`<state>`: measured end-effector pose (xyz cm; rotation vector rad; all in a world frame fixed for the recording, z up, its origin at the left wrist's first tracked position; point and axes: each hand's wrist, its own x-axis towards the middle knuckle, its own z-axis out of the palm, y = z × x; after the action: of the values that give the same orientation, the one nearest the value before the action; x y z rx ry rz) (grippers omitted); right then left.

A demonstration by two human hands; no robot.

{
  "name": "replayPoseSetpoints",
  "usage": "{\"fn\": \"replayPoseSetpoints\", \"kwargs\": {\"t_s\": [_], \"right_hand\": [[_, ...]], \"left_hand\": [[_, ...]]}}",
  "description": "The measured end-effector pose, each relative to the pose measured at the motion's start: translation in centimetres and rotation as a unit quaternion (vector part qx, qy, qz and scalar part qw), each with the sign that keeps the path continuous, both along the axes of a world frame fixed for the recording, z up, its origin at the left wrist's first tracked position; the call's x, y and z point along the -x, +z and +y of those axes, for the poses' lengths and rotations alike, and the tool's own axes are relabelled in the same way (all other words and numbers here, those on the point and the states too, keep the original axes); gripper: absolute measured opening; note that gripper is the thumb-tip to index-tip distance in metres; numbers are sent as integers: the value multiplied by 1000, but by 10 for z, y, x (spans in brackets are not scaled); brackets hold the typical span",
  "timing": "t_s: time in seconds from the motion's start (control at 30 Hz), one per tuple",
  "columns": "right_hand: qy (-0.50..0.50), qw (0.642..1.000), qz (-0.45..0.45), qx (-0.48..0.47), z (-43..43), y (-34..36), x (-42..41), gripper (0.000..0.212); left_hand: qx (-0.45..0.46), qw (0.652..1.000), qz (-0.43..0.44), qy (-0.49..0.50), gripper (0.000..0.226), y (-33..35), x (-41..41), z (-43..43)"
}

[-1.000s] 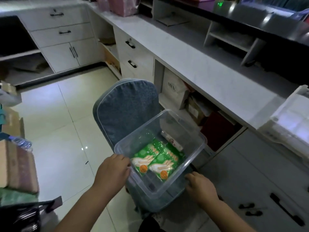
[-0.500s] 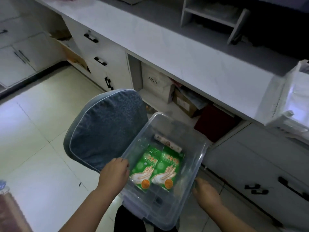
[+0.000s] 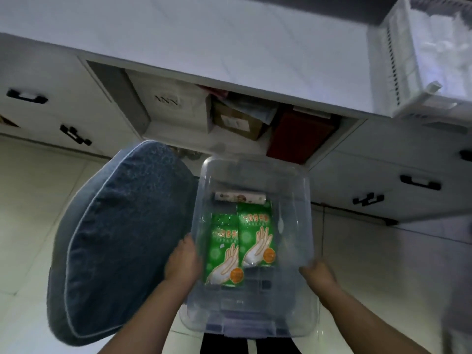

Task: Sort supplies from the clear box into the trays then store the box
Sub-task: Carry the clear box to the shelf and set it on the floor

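The clear box (image 3: 293,226) is held up between both hands, just right of a padded chair (image 3: 122,238) and in front of the open cubby under the desk (image 3: 229,47). The left hand (image 3: 182,259) grasps its left wall with the fingers curled at the rim. The right hand (image 3: 318,273) grasps the right wall and is partly blurred through the plastic.

Inside, two green glove packets (image 3: 256,233) lie flat side by side on the bottom, glossy and printed with pale hands and orange discs. A small pale roll (image 3: 240,196) lies crosswise at their far end.

The box is see-through plastic with rounded corners and a moulded rim. The chair's cover is blue-grey fabric with light piping.

On the white, smooth desk, at the far right, stands a white slatted tray (image 3: 398,60) holding something white and crinkled. The cubby holds a cardboard carton (image 3: 237,121), a red box (image 3: 298,134) and a white bag (image 3: 166,103). White drawers carry black handles (image 3: 419,182). The floor (image 3: 38,200) is pale glossy tile.
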<state>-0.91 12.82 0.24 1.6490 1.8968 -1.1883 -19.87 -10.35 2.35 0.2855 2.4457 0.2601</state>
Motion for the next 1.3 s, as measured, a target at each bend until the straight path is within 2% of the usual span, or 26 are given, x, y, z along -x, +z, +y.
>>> {"fn": "replayPoseSetpoints", "kwargs": {"t_s": [0.1,0.23,0.33,0.47,0.63,0.93,1.1,1.23,1.3], "right_hand": [[-69,997,30,-5,0,-1,-8,9],[-149,986,66,-24,9,11,-32,7],[-198,975,81,-63,18,22,-58,13],[-269,954,69,-114,28,40,-113,8],[-368,921,84,-98,47,63,-209,17],[-410,893,143,-115,122,92,-399,15],[-458,867,162,-115,165,119,-487,25],[-492,845,171,-123,200,137,-537,22],[-513,828,175,-144,218,143,-553,20]], "left_hand": [[-16,999,-20,25,25,-1,5,6],[-43,998,21,28,21,7,-1,21],[-63,996,56,3,22,14,-13,42],[-53,994,54,-73,22,22,-45,86],[-92,984,42,-145,19,36,-113,144],[-156,956,82,-234,12,84,-273,276],[-181,937,92,-283,16,111,-358,347],[-200,924,88,-313,27,126,-407,397],[-211,917,86,-328,25,131,-422,425]]}}
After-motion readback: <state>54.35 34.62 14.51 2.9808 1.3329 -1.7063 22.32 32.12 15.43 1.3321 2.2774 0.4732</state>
